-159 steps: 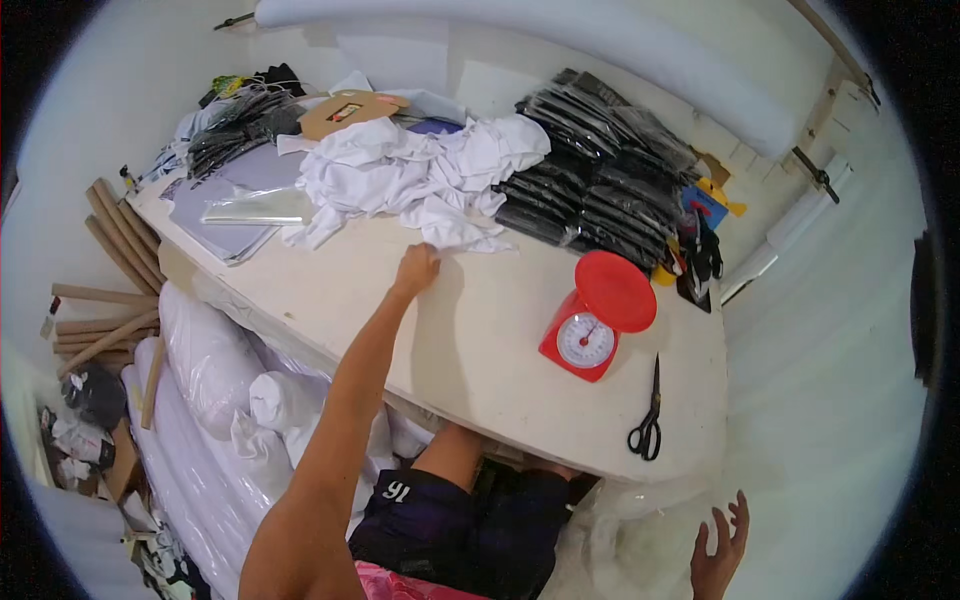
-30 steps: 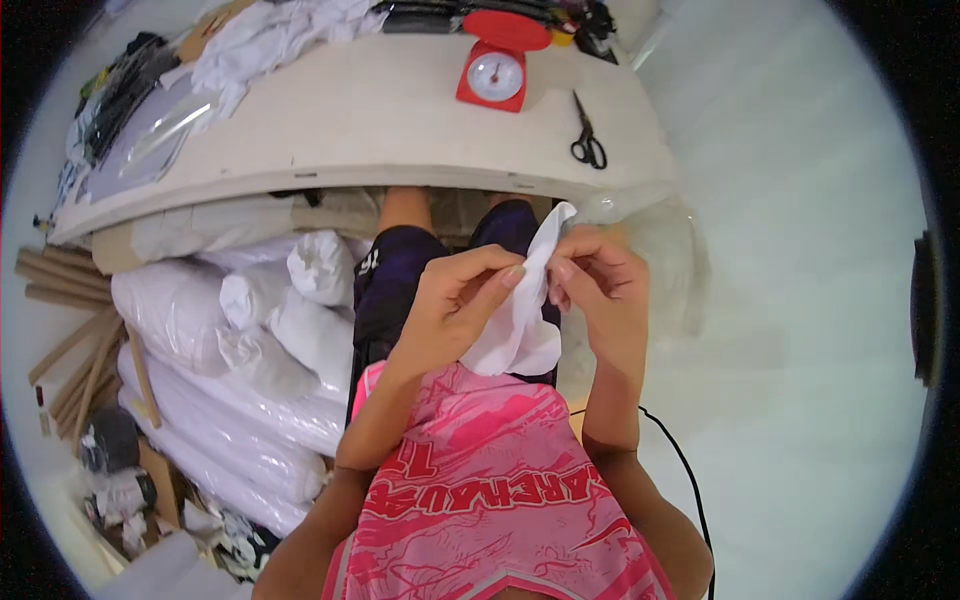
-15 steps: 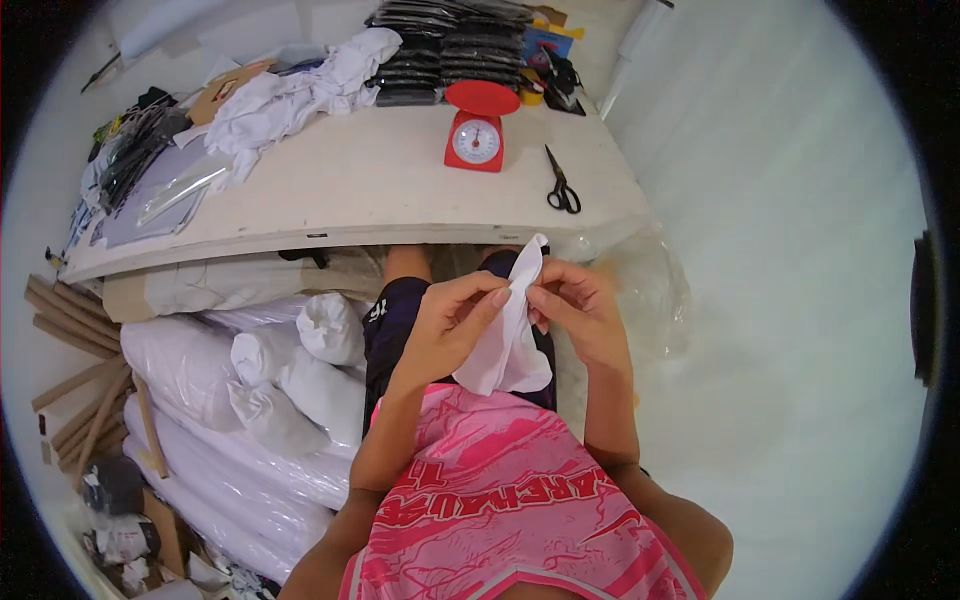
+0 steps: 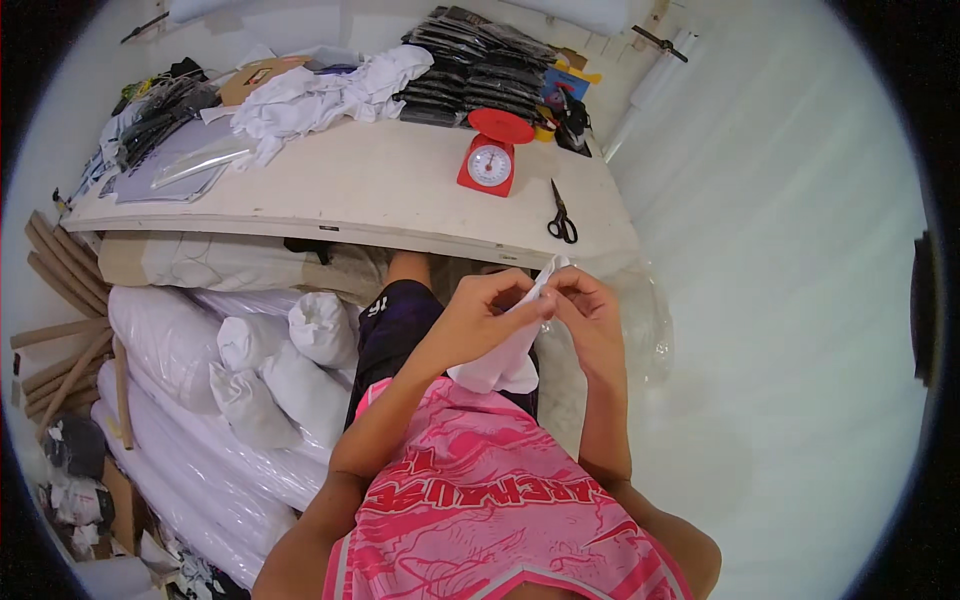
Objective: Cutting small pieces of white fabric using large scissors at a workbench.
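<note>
I hold a piece of white cloth [image 4: 495, 365] above my lap, over my black shorts and pink printed top. My left hand [image 4: 482, 320] pinches it near its upper end, thumb and index finger meeting on the fabric. My right hand [image 4: 590, 320] grips the same end from the right, its fingers curled and close against the left thumb. The cloth's lower part hangs down toward the pink top, partly hidden behind my left hand.
The pale table [image 4: 350, 190] bears a red scale [image 4: 485, 168], black scissors [image 4: 562, 220], crumpled white fabric [image 4: 300, 100] and stacked black packages [image 4: 450, 80]. Plastic-wrapped white rolls [image 4: 170, 350] and cardboard tubes [image 4: 60, 275] crowd the left side. A white wall rises at the right.
Earlier my left hand reached across the table by the fabric pile. Now both hands are over my lap on the cloth. Over the last second, their fingertips have come closer together.
</note>
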The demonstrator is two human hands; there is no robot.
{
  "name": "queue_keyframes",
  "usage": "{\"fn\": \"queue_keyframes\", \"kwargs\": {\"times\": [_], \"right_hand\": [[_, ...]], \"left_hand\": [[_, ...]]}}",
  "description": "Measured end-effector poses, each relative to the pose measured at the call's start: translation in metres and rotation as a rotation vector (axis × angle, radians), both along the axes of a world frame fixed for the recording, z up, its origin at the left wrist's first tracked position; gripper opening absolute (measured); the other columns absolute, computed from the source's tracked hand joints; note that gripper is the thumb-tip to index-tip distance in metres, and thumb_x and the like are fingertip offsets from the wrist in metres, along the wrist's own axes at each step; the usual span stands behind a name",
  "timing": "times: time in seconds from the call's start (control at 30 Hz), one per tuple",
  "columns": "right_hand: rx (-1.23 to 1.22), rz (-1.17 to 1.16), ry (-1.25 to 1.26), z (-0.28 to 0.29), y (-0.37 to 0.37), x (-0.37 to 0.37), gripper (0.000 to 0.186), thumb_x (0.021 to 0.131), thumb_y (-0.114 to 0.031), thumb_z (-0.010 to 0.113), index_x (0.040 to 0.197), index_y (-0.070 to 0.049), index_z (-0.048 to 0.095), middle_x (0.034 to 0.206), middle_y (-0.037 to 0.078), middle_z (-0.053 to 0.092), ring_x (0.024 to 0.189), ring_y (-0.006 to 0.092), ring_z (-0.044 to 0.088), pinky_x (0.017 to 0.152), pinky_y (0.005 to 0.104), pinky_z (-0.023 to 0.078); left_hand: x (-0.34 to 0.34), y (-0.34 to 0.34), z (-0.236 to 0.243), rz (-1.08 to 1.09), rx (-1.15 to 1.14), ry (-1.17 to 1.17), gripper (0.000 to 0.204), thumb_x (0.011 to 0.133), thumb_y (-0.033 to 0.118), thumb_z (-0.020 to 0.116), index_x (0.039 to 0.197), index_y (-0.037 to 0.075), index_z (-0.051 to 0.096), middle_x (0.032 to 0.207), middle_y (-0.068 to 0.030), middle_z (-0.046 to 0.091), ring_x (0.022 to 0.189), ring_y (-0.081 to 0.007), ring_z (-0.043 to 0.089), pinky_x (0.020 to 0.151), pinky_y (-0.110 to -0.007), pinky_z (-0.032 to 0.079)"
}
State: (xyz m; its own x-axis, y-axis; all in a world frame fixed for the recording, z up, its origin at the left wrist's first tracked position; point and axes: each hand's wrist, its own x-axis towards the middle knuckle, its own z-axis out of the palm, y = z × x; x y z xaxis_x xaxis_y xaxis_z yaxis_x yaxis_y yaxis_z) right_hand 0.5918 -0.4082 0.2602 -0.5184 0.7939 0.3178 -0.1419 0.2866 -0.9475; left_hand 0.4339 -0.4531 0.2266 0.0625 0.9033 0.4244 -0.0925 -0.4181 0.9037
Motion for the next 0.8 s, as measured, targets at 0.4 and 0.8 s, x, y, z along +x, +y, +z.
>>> {"fn": "queue_keyframes", "kwargs": {"times": [0.4,0.8], "right_hand": [[-0.271,-0.037,0.327,-0.013,-0.003,0.029,0.015,0.09,-0.013,0.047,0.096,-0.002,0.056,0.093,0.006,0.061,0.087,0.0165,0.059,0.081,0.0334,0.047],[-0.509,-0.1,0.219,-0.028,-0.027,0.022,0.039,0.093,-0.027,0.05,0.118,0.003,0.053,0.111,0.014,0.061,0.102,0.0196,0.059,0.089,0.0344,0.047]], "left_hand": [[-0.014,0.005,-0.003,-0.053,-0.16,-0.42,0.019,0.095,0.022,0.051,0.09,0.006,0.059,0.076,0.006,0.055,0.067,-0.0031,0.049,0.061,-0.018,0.039],[-0.033,-0.002,0.003,-0.228,-0.445,-0.993,0.017,0.09,0.021,0.058,0.097,0.006,0.059,0.089,-0.002,0.064,0.082,-0.0112,0.062,0.075,-0.027,0.051]]}}
